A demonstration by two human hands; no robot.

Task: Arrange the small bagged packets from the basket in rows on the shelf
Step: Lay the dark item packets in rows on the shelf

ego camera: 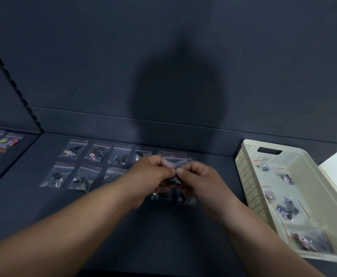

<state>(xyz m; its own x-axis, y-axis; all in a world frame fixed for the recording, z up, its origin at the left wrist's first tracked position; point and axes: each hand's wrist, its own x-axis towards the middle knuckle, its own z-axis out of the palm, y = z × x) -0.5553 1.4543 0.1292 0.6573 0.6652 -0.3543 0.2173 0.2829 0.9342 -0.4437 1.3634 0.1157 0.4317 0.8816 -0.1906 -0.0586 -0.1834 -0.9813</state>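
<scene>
Both hands meet over the middle of the dark shelf [163,226]. My left hand [151,176] and my right hand [195,178] together pinch a small clear bagged packet [173,179] with dark pieces inside, held just above the shelf. Two rows of packets lie flat on the shelf: a back row [97,151] and a front row [81,178], partly hidden by my hands. More packets show just below my hands [185,198]. A cream perforated basket [247,188] at the right holds several packets [285,208].
The dark back wall rises behind the shelf, with my head's shadow on it. On a neighbouring shelf section at the far left lie packets with colourful contents [1,142]. A pale surface shows beyond the basket at the right edge.
</scene>
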